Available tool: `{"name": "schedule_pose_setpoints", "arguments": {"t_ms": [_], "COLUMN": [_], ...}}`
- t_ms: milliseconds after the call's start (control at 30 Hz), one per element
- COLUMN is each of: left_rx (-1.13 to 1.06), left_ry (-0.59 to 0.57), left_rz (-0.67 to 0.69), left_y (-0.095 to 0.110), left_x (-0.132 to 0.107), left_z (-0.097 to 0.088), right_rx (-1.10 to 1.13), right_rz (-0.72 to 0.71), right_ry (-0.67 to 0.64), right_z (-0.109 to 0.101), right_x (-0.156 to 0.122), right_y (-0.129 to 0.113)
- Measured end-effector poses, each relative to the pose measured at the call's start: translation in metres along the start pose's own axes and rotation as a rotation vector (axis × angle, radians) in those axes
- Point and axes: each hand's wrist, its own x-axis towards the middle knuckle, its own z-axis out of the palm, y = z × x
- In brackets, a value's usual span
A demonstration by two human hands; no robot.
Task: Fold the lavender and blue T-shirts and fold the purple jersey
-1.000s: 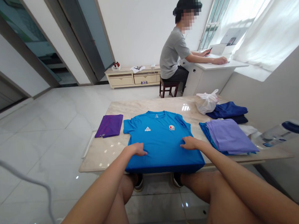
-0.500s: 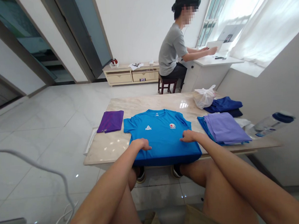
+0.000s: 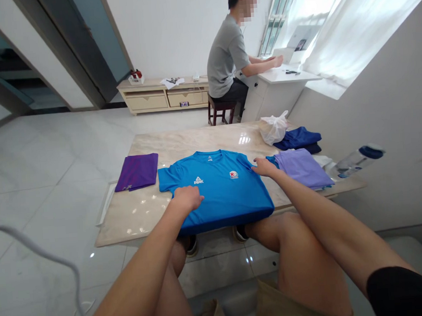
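A blue T-shirt (image 3: 221,196) with a white logo and a round badge on its chest lies front up, its hem hanging over the table's near edge. My left hand (image 3: 189,198) rests on its left side, fingers curled under. What those fingers hold, if anything, is hidden. At the shirt's right sleeve is my right hand (image 3: 265,166), with thumb and fingers pinching the cloth. A folded purple garment (image 3: 137,172) lies left of the shirt. On the right is a pile topped by a folded lavender garment (image 3: 302,168).
The marble-topped table (image 3: 141,146) also bears a white plastic bag (image 3: 274,127), dark blue folded clothes (image 3: 298,138) and a clear bottle (image 3: 356,161) with a blue lid. A seated person (image 3: 223,56) works at a white desk (image 3: 281,76) beyond. A cable (image 3: 40,256) hangs at left.
My right hand has moved up and away from me to the right sleeve, which now looks drawn in. My left hand has curled more. The camera view has shifted.
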Motion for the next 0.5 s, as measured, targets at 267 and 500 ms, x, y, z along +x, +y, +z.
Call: {"name": "schedule_pose_setpoints", "arguments": {"t_ms": [267,500], "left_rx": [0.017,0.004], "left_ry": [0.006,0.016], "left_rz": [0.020,0.037], "left_y": [0.017,0.025], "left_x": [0.007,0.010], "left_z": [0.000,-0.003], "right_rx": [0.242,0.365], "right_rz": [-0.083,0.126], "right_ry": [0.155,0.095], "right_z": [0.049,0.045], "right_x": [0.031,0.035], "right_y": [-0.002,0.010]}}
